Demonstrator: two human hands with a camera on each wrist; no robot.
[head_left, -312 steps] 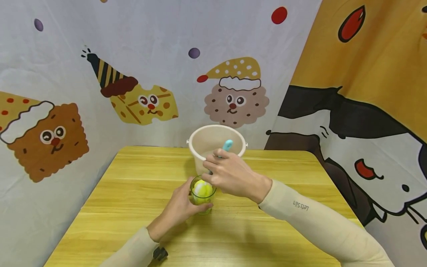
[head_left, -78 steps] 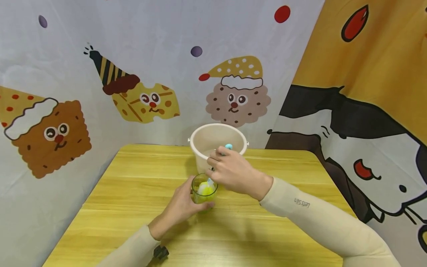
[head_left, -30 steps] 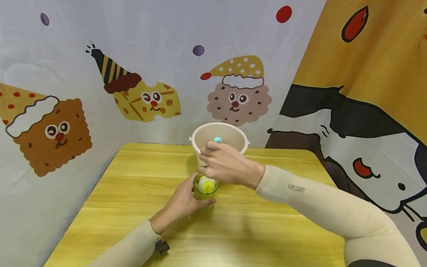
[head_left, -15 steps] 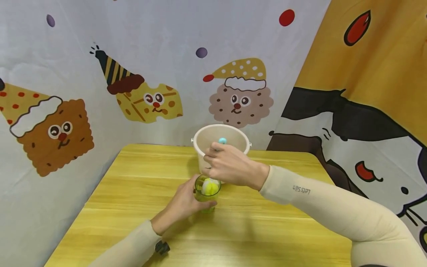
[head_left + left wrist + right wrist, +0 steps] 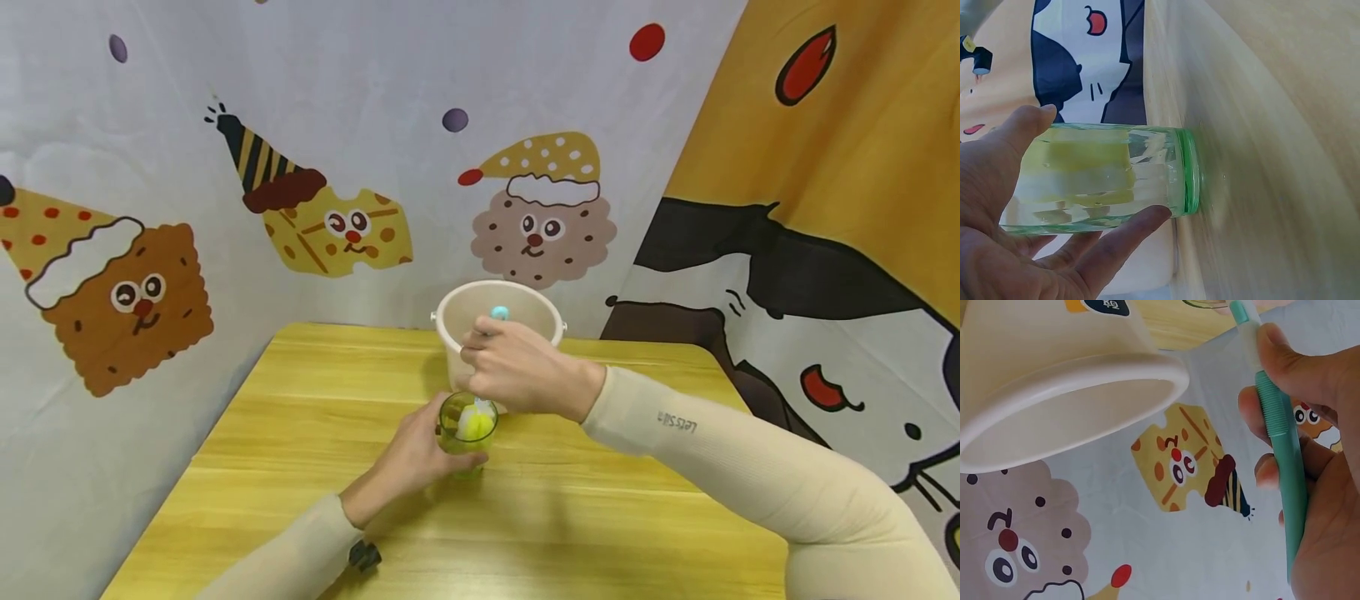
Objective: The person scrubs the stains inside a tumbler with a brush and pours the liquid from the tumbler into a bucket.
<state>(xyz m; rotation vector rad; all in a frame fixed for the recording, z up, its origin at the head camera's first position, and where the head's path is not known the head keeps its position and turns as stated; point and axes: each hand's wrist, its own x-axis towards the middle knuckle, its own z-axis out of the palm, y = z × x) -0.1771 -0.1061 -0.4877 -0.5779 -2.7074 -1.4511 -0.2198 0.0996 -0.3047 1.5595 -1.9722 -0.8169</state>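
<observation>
My left hand (image 5: 412, 458) grips a clear glass (image 5: 1157, 169) with a greenish base, thumb on one side and fingers on the other. In the left wrist view the glass's base meets the wooden table or lies very near it. Inside the glass sits the yellow-and-white sponge head (image 5: 476, 426) of a cup brush. Over the rim, my right hand (image 5: 517, 367) holds the brush's teal handle (image 5: 1288, 469), with the thumb pressed along it and the fingers curled round. The handle's rounded end shows above the right hand in the head view.
Just behind the hands a cream bucket (image 5: 455, 367) stands upright near the table's back edge. The wooden table (image 5: 600, 500) spreads to both sides. A cartoon-printed curtain (image 5: 352, 67) hangs behind and beside it. A small black device (image 5: 365, 556) sits at the left wrist.
The brush handle stands more steeply than about ten seconds ago, and the right hand has shifted slightly. The sponge head has moved a little inside the glass. The left hand keeps its hold.
</observation>
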